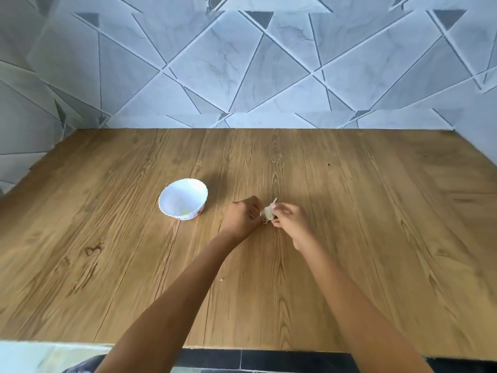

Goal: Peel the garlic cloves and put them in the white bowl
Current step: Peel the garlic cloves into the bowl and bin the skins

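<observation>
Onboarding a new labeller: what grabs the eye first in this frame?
Mid-table, the left hand and right hand meet, pinching a pale papery-skinned garlic piece. To their left stands a small white scalloped-rim bowl on the brown wood-grain table. Behind, a grey marble-look wall tiled in triangles.

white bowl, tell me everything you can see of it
The white bowl is small and round with a scalloped rim, looks like plastic or melamine, and has a reddish pattern low on its outer wall. It stands upright on the wooden table, with one small yellowish bit inside. It sits apart from the left hand, untouched.
</observation>
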